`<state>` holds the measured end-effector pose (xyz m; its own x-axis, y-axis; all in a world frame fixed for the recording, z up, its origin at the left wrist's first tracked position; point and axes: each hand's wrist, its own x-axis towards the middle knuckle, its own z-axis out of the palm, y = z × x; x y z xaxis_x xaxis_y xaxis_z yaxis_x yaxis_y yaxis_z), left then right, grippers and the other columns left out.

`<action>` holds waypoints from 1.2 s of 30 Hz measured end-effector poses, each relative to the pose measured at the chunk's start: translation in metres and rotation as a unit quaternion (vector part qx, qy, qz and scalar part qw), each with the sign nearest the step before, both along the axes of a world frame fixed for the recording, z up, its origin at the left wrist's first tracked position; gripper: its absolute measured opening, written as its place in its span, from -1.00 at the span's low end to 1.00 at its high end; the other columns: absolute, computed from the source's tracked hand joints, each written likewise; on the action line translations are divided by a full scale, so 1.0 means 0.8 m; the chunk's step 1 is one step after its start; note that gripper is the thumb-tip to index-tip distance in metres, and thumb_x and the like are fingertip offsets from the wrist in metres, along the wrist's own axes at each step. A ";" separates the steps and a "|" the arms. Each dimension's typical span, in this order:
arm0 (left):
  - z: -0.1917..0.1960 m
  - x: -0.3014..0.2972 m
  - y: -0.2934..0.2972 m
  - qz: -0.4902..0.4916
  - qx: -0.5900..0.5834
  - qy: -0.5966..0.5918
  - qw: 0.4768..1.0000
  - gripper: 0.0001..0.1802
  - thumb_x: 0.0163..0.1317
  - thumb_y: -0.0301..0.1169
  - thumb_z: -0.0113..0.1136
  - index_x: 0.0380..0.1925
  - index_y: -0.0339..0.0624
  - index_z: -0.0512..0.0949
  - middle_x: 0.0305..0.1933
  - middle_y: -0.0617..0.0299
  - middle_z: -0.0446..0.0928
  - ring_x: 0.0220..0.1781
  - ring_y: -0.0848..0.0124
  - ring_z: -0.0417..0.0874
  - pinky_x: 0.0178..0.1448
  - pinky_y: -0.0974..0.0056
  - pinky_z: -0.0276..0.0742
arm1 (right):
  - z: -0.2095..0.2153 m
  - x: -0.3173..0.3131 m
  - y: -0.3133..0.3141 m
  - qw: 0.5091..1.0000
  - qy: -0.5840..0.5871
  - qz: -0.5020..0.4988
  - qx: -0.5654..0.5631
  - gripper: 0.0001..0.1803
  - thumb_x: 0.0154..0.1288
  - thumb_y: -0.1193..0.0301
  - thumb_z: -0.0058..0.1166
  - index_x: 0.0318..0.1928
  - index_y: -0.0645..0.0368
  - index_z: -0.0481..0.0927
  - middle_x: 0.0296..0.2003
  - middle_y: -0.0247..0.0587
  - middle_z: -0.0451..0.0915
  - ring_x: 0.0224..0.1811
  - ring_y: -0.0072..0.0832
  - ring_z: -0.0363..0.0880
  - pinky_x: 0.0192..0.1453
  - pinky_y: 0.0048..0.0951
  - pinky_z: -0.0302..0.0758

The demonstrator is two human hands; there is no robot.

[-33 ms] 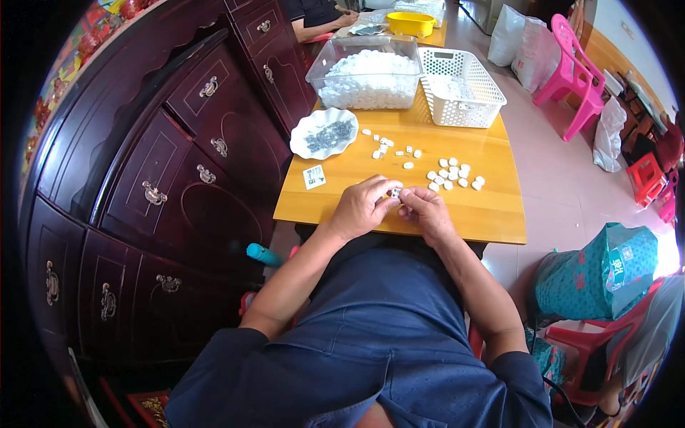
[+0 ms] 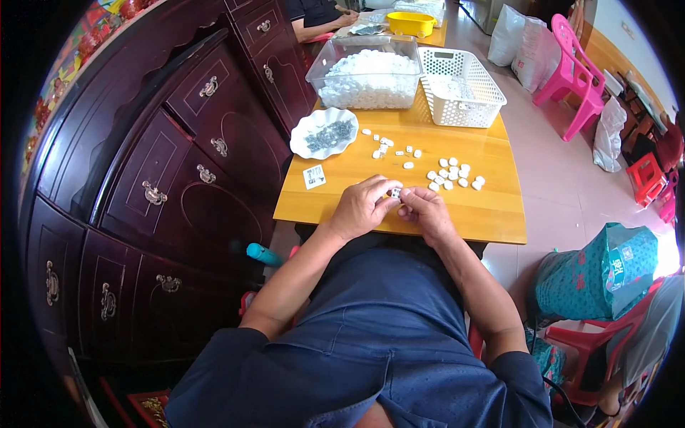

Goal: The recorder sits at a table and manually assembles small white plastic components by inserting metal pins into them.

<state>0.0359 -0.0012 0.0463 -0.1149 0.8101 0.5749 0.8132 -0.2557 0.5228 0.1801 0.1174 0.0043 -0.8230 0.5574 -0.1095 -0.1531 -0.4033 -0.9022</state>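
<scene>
Over the near edge of the wooden table, my left hand pinches a small white plastic piece with dark spots. My right hand meets it from the other side, its thumb and fingertips closed on the same piece. The fingers cover much of the piece, so its exact kind is unclear. Just beyond my right hand lie several white rounded pieces in a loose group. Smaller white pieces are scattered farther off. Beyond my left hand is a white scalloped dish holding small dark grey parts.
A clear bin heaped with white pieces stands at the back, beside a white perforated basket. A square printed card lies at left. Dark cabinets flank the table. Across the far table sits another person.
</scene>
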 end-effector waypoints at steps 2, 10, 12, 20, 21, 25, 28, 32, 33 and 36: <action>0.000 0.000 0.000 0.004 0.002 0.015 1.000 -0.74 0.21 -0.53 0.30 -0.08 -0.24 0.59 -0.28 0.05 0.58 -0.31 0.09 0.64 -0.22 0.16 0.55 | 0.000 0.000 0.001 1.000 0.004 0.005 -0.008 -0.77 0.46 0.28 0.16 -0.18 0.20 0.70 -0.41 -0.43 0.64 -0.42 -0.69 0.51 -0.26 -0.61 0.43; -0.002 0.001 0.001 0.000 0.014 0.015 1.000 -0.78 0.23 -0.51 0.28 -0.11 -0.24 0.58 -0.30 0.04 0.58 -0.30 0.05 0.63 -0.21 0.14 0.55 | -0.002 -0.001 0.001 1.000 -0.010 0.000 0.018 -0.81 0.47 0.32 0.12 -0.20 0.18 0.68 -0.42 -0.42 0.63 -0.39 -0.68 0.55 -0.25 -0.62 0.47; -0.003 0.001 0.002 0.001 0.016 0.017 1.000 -0.78 0.23 -0.51 0.28 -0.12 -0.24 0.58 -0.31 0.04 0.58 -0.30 0.06 0.64 -0.21 0.14 0.55 | -0.002 -0.001 0.000 1.000 -0.006 -0.006 0.017 -0.79 0.45 0.30 0.15 -0.21 0.19 0.70 -0.41 -0.41 0.65 -0.40 -0.69 0.53 -0.24 -0.61 0.45; -0.008 -0.001 0.004 -0.005 0.033 0.000 0.999 -0.83 0.24 -0.52 0.29 -0.17 -0.25 0.59 -0.33 0.06 0.58 -0.33 0.10 0.65 -0.24 0.17 0.55 | -0.002 0.000 -0.004 0.999 0.002 -0.006 0.032 -0.76 0.44 0.28 0.17 -0.22 0.20 0.72 -0.42 -0.41 0.67 -0.41 -0.71 0.50 -0.24 -0.61 0.43; -0.008 -0.002 0.004 -0.005 0.033 -0.001 0.999 -0.83 0.24 -0.52 0.29 -0.17 -0.25 0.59 -0.33 0.06 0.58 -0.33 0.10 0.65 -0.24 0.17 0.55 | 0.000 -0.001 -0.005 0.999 -0.002 -0.012 0.036 -0.76 0.44 0.28 0.16 -0.22 0.20 0.72 -0.42 -0.41 0.66 -0.42 -0.71 0.49 -0.25 -0.61 0.42; -0.008 0.000 0.004 0.004 0.037 -0.008 0.999 -0.82 0.23 -0.53 0.31 -0.16 -0.25 0.60 -0.32 0.07 0.58 -0.36 0.14 0.64 -0.26 0.19 0.54 | -0.003 -0.002 -0.002 0.997 -0.011 -0.018 0.068 -0.77 0.46 0.28 0.16 -0.21 0.19 0.69 -0.45 -0.41 0.62 -0.43 -0.69 0.50 -0.29 -0.61 0.42; -0.006 0.001 0.002 0.009 0.027 -0.015 0.999 -0.81 0.22 -0.54 0.32 -0.15 -0.25 0.61 -0.32 0.09 0.58 -0.38 0.18 0.63 -0.28 0.21 0.53 | -0.006 -0.003 -0.003 0.996 -0.004 -0.035 0.088 -0.77 0.47 0.27 0.16 -0.21 0.19 0.69 -0.46 -0.41 0.61 -0.43 -0.69 0.50 -0.29 -0.61 0.42; -0.007 -0.001 0.001 0.002 0.020 -0.027 0.999 -0.78 0.20 -0.58 0.32 -0.14 -0.26 0.62 -0.32 0.11 0.59 -0.39 0.23 0.62 -0.31 0.24 0.52 | -0.002 -0.003 -0.007 0.995 0.003 -0.042 0.093 -0.74 0.47 0.27 0.14 -0.21 0.23 0.70 -0.46 -0.43 0.61 -0.44 -0.70 0.46 -0.30 -0.60 0.40; -0.008 -0.001 0.000 0.004 0.019 -0.027 0.999 -0.78 0.20 -0.58 0.32 -0.14 -0.26 0.62 -0.32 0.11 0.59 -0.39 0.23 0.62 -0.31 0.24 0.52 | -0.001 -0.002 -0.008 0.994 -0.006 -0.043 0.101 -0.74 0.47 0.27 0.14 -0.21 0.24 0.70 -0.46 -0.43 0.61 -0.44 -0.71 0.46 -0.30 -0.60 0.40; -0.014 -0.003 0.002 0.005 0.030 -0.024 0.999 -0.77 0.18 -0.59 0.32 -0.14 -0.25 0.62 -0.32 0.10 0.60 -0.39 0.23 0.63 -0.30 0.24 0.52 | -0.004 -0.003 -0.003 0.992 -0.021 -0.037 0.123 -0.73 0.47 0.27 0.14 -0.22 0.25 0.70 -0.46 -0.44 0.60 -0.45 -0.71 0.46 -0.31 -0.61 0.40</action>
<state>0.0333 0.0005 0.0351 -0.1522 0.7728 0.6161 0.7901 -0.2793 0.5456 0.1774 0.1147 0.0011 -0.7764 0.6303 0.0038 -0.1345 -0.1598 -0.9779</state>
